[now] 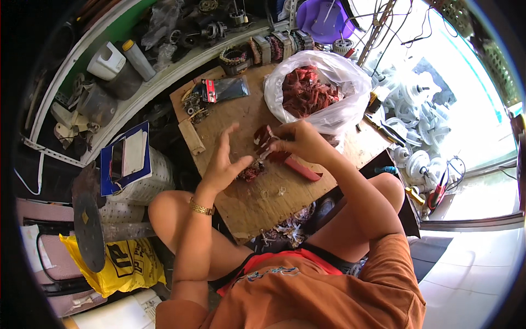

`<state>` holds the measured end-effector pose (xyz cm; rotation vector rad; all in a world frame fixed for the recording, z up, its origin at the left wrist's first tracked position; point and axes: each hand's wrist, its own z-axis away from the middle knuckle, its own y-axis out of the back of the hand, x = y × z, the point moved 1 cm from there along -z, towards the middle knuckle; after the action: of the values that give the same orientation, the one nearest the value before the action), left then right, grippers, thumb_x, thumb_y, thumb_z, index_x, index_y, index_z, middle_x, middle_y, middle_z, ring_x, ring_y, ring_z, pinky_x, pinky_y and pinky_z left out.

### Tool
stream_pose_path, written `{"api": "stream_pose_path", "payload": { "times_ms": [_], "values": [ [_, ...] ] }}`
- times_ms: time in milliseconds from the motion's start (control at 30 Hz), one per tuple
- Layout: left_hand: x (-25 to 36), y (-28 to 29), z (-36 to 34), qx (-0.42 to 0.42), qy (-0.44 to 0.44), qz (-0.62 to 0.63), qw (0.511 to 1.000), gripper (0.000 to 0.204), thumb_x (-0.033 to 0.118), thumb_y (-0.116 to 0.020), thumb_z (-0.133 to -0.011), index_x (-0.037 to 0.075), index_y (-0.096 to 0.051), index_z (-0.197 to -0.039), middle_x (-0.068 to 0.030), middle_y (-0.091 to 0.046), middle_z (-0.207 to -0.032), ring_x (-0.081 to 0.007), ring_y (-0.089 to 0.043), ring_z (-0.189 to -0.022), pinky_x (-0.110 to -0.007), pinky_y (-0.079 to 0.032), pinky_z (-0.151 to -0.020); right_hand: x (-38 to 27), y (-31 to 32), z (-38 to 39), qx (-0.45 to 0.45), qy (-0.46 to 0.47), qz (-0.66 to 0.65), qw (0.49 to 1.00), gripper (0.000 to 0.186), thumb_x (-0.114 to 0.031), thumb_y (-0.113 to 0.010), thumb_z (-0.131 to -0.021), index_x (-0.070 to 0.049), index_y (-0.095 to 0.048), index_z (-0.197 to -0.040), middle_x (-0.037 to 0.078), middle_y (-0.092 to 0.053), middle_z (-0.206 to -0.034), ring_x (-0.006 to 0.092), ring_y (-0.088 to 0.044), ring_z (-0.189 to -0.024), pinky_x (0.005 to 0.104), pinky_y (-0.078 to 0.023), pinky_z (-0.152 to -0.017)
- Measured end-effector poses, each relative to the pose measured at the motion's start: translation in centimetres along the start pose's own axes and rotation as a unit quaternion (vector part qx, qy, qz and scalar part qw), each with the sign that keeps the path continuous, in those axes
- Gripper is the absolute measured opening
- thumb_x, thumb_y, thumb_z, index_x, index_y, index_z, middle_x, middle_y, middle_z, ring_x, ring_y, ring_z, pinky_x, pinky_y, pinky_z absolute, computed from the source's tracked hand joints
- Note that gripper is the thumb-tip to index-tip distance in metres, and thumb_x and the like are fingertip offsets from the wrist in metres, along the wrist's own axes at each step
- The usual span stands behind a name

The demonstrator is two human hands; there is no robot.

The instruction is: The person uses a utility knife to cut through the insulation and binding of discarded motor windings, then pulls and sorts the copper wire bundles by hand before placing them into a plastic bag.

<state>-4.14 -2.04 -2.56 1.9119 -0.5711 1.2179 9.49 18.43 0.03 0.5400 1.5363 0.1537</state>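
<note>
My left hand [221, 166] hovers over the wooden board with its fingers stretched and thumb apart, holding nothing. Just beyond its thumb lies a small tangled dark red bundle [252, 172]. My right hand [300, 141] is closed, its fingertips pinching a shiny dark red piece [264, 137] of thin, creased material; the fingers partly cover it. Below that hand, a flat red strip [303, 168] rests on the board. A white plastic bag [353, 90] stands rolled open behind my right hand, filled with crumpled dark red scraps [308, 93].
The wooden board [246, 205] spans my lap. On it sit a packaged item [226, 89], a small wood block [191, 137] and small metal parts [193, 104]. Several wound motor stators [262, 50] line its far edge. White plastic parts [419, 90] pile at right; a bucket [156, 175] stands left.
</note>
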Motion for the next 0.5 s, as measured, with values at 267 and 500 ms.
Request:
{"api": "stream_pose_path", "payload": {
  "times_ms": [267,500],
  "values": [
    [3.0,0.1,-1.4,-0.146,0.062,0.161,0.974,0.052,0.003,-0.084,-0.076,0.004,-0.054,-0.118,-0.004,-0.062,-0.113,-0.0128,-0.059,-0.11,-0.029,-0.046,-0.099,-1.0,0.1,0.0,-0.07,0.043,-0.17,0.982,0.017,-0.014,-0.077,-0.09,0.002,-0.073,-0.092,0.003,-0.071,-0.081,0.0051,-0.059,-0.077,0.0271,-0.05,-0.07],
    [2.1,0.3,-1.3,-0.118,0.015,0.145,0.982,0.049,0.002,-0.085,-0.077,0.007,-0.051,-0.112,0.0021,-0.057,-0.099,-0.0072,-0.056,-0.096,-0.025,-0.046,-0.087,-1.3,-1.8,0.2,-0.014,-0.002,-0.166,0.986,0.018,-0.015,-0.07,-0.096,0.001,-0.068,-0.089,-0.001,-0.069,-0.079,0.0033,-0.057,-0.072,0.0237,-0.048,-0.065]
  ]
}}
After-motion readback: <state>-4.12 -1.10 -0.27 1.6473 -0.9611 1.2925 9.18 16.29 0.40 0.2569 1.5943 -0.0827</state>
